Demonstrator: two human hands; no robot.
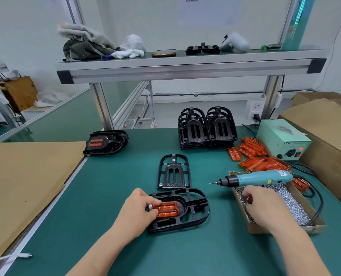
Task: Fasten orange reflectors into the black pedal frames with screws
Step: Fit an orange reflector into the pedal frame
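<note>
A black pedal frame lies on the green mat in front of me with an orange reflector seated in it. My left hand pinches the reflector's left end and presses on the frame. My right hand reaches into a cardboard box of small silver screws, fingers curled among them; whether it holds a screw is hidden. A teal electric screwdriver rests across the box's far edge, bit pointing left. An empty black frame lies just beyond the held one.
Two stacks of black frames stand at the back. Loose orange reflectors are piled at the right, beside a pale green power supply. Finished pedals sit at the back left. Cardboard sheets flank the mat on both sides.
</note>
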